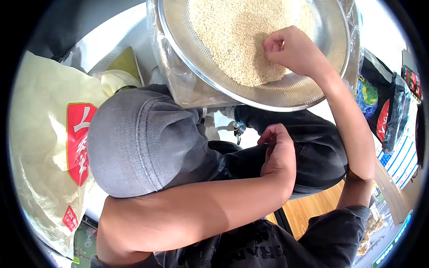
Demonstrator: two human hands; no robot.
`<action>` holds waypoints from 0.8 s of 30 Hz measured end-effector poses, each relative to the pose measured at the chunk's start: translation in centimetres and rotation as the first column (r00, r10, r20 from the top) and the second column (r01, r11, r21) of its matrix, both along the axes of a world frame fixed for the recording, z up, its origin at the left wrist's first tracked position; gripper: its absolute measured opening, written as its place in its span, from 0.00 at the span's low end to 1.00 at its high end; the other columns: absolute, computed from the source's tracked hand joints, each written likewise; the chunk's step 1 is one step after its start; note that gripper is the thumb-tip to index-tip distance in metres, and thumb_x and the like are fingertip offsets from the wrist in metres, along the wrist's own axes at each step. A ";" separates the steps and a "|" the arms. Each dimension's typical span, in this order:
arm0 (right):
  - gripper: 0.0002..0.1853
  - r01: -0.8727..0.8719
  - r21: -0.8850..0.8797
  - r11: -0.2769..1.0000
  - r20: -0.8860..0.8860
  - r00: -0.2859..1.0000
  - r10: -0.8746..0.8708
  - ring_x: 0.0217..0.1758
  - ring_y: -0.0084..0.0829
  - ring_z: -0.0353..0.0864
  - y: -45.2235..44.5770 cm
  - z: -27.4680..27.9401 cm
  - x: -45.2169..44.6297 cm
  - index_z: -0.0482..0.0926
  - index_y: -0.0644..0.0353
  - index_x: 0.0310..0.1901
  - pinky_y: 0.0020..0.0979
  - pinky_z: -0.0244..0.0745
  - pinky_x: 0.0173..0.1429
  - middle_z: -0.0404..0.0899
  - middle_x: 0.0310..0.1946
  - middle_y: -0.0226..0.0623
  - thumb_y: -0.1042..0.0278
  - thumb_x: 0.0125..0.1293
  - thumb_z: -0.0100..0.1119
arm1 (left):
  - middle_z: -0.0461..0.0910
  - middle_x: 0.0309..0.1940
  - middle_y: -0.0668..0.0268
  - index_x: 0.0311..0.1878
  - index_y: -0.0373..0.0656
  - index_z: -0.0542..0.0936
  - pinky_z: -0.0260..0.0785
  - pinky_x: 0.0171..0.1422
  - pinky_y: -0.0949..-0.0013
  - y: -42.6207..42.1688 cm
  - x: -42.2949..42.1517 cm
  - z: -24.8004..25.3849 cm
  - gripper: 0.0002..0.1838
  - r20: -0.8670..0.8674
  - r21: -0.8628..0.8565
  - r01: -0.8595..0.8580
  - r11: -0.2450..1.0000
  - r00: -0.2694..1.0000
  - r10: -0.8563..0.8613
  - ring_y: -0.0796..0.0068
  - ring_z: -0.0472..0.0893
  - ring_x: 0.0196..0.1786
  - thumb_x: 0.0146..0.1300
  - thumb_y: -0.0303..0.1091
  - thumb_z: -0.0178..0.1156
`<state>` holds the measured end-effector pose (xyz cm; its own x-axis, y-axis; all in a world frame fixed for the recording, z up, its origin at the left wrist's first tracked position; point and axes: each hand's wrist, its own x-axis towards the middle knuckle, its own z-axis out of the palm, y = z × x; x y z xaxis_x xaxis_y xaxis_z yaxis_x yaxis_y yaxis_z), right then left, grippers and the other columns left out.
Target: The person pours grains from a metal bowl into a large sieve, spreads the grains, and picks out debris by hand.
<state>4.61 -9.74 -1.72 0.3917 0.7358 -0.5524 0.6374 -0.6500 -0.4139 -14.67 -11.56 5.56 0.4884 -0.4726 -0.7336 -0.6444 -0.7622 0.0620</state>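
Over the right part of a round metal sieve (203, 73), my right hand (292, 50) is closed in a pinch, just above pale grains (241, 49) heaped on the mesh. Whatever is between its fingertips is too small or hidden to make out. My left hand (279, 152) hangs over my lap below the sieve, its fingers curled in and nothing visible in them. Clear plastic (178, 85) lies under and around the sieve's rim.
A large pale yellow bag (49, 125) with red labels stands at the left, beside my grey-clad knee (125, 143). Dark printed packages (380, 96) lie at the right. Wooden floor (313, 207) shows below my lap.
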 end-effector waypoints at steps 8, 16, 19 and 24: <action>0.10 0.003 0.003 1.000 -0.079 0.997 -0.003 0.28 0.29 0.84 0.0 -0.1 0.4 0.90 0.61 0.38 0.32 0.80 0.39 0.85 0.25 0.36 0.66 0.57 0.70 | 0.70 0.33 0.66 0.48 0.44 0.79 0.68 0.44 0.56 -1.4 0.3 -0.5 0.08 -0.034 0.019 0.084 0.996 0.996 -0.084 0.69 0.74 0.38 0.73 0.35 0.56; 0.11 0.082 0.184 0.979 -0.008 0.997 -0.081 0.30 0.17 0.74 0.1 -1.3 0.2 0.89 0.61 0.46 0.27 0.72 0.38 0.79 0.26 0.27 0.62 0.70 0.69 | 0.74 0.38 0.64 0.56 0.45 0.79 0.68 0.45 0.54 -1.3 0.9 -0.3 0.13 -0.053 0.000 0.106 0.994 0.993 -0.106 0.67 0.74 0.39 0.73 0.37 0.57; 0.13 0.124 0.232 0.965 0.010 0.991 -0.130 0.33 0.17 0.76 -0.1 -1.5 1.1 0.89 0.60 0.49 0.26 0.73 0.41 0.83 0.29 0.27 0.59 0.73 0.68 | 0.75 0.40 0.63 0.57 0.45 0.79 0.68 0.45 0.53 -2.0 0.7 -0.8 0.15 -0.041 0.015 0.095 0.995 0.995 -0.095 0.67 0.74 0.40 0.72 0.39 0.58; 0.15 0.186 0.180 0.966 -0.009 0.982 -0.188 0.35 0.16 0.78 -0.5 -0.8 1.5 0.89 0.58 0.50 0.25 0.74 0.42 0.84 0.31 0.25 0.55 0.75 0.65 | 0.77 0.42 0.62 0.59 0.44 0.79 0.68 0.46 0.52 -2.3 0.7 -1.1 0.20 -0.007 0.041 0.078 0.996 0.997 -0.078 0.66 0.75 0.41 0.69 0.42 0.61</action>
